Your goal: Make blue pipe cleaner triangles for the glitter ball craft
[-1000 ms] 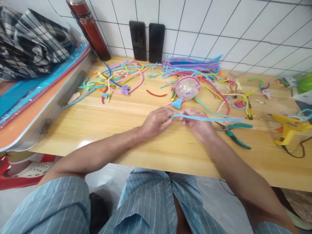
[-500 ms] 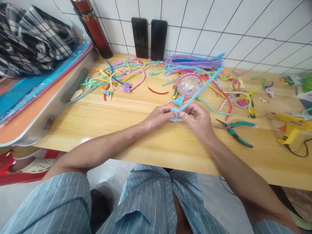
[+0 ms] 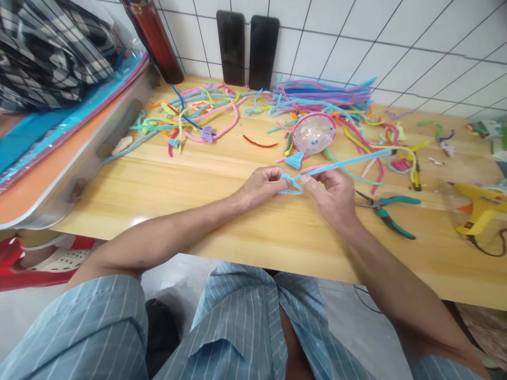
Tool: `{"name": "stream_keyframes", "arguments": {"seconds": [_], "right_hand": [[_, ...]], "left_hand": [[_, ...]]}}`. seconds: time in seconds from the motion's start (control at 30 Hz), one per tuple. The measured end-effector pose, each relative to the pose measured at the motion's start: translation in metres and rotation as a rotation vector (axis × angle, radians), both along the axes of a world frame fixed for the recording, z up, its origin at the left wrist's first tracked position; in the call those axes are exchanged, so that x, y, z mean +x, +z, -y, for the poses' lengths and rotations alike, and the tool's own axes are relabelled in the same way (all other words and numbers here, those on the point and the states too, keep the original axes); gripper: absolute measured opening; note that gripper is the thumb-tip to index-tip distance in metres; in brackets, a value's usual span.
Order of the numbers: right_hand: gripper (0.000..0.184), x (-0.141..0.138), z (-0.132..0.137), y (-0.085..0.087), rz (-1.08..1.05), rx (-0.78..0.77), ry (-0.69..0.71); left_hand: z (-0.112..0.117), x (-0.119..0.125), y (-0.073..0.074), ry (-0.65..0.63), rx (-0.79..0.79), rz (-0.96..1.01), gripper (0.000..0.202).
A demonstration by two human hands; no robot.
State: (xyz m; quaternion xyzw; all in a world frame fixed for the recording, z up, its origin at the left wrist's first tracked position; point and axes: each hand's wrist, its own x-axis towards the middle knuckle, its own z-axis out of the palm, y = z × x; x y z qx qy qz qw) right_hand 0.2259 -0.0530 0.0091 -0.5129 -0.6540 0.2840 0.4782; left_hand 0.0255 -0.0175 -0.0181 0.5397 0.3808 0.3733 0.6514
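Over the wooden table, my left hand [image 3: 264, 182] pinches the coiled, looped end of a light blue pipe cleaner [image 3: 348, 162]. My right hand [image 3: 331, 191] grips the same pipe cleaner close by, between thumb and fingers. From there its long straight end points right and slightly up, past the right hand. A small open loop shows between the two hands. Just beyond the fingertips lies a small blue piece of wound pipe cleaner [image 3: 294, 160], and behind it sits a clear round container with a pink rim [image 3: 314, 133].
Pliers with teal handles [image 3: 390, 211] lie right of my right hand, a yellow glue gun [image 3: 479, 207] farther right. Loose pipe cleaners [image 3: 198, 119] and a bundle [image 3: 325, 94] spread along the back. Two phones [image 3: 263, 53] and a red flask [image 3: 154, 42] stand there; a plastic bin [image 3: 75, 195] is left.
The pipe cleaner's long end has swung down to the right, from steeply raised to nearly level. My right hand has moved slightly right, and the loop between the hands shows more openly.
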Motion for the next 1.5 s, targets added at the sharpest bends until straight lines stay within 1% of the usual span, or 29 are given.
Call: {"name": "stream_keyframes", "arguments": {"seconds": [0.07,0.13,0.2,0.27,0.33,0.43,0.57,0.67,0.77,0.87,1.07,1.23,1.3,1.4,1.47,1.5], "right_hand": [[0.017,0.000,0.002,0.000,0.082,0.070,-0.002],[0.011,-0.001,0.004,0.000,0.163,0.173,0.014],[0.009,-0.002,0.005,-0.003,0.217,0.297,0.048],[0.010,-0.004,0.004,-0.007,0.258,0.384,0.083],[0.011,-0.005,0.003,-0.012,0.300,0.425,0.094],[0.012,-0.005,0.002,-0.017,0.318,0.461,0.076],[0.012,-0.004,0.002,-0.019,0.270,0.444,0.055],[0.013,-0.003,0.000,-0.019,0.330,0.452,0.016],[0.014,-0.002,-0.003,-0.023,0.339,0.527,-0.004],[0.015,-0.001,-0.004,-0.027,0.347,0.546,0.012],[0.026,-0.001,-0.003,-0.025,0.349,0.583,0.083],[0.028,0.002,-0.006,-0.026,0.412,0.553,0.075],[0.030,0.002,-0.006,-0.027,0.421,0.556,0.088],[0.034,0.001,-0.006,-0.027,0.378,0.560,0.119],[0.032,0.001,-0.006,-0.025,0.319,0.517,0.067],[0.027,0.002,-0.006,-0.024,0.261,0.465,0.019]], "left_hand": [[0.000,0.000,0.001,0.028,0.006,-0.007,0.027],[0.001,-0.001,0.002,0.062,0.009,0.000,0.027],[0.002,-0.001,0.004,0.099,0.009,0.030,0.029],[0.002,-0.001,0.005,0.140,0.001,0.076,0.031],[0.001,-0.001,0.005,0.169,-0.022,0.130,0.031],[-0.001,0.001,0.004,0.162,-0.089,0.237,0.032],[-0.005,0.002,0.004,0.077,-0.230,0.359,0.029],[-0.008,0.001,0.004,0.041,-0.296,0.403,0.021],[-0.009,0.000,0.005,0.038,-0.324,0.408,0.019],[-0.009,-0.001,0.006,0.014,-0.344,0.401,0.021],[-0.006,-0.002,0.004,-0.086,-0.321,0.449,0.034],[-0.006,-0.002,0.002,-0.074,-0.297,0.419,0.049],[-0.006,-0.002,0.001,-0.053,-0.298,0.405,0.049],[-0.007,-0.002,0.002,-0.007,-0.281,0.381,0.046],[-0.008,-0.002,0.002,0.019,-0.251,0.382,0.044],[-0.008,-0.002,0.002,0.028,-0.232,0.386,0.044]]}}
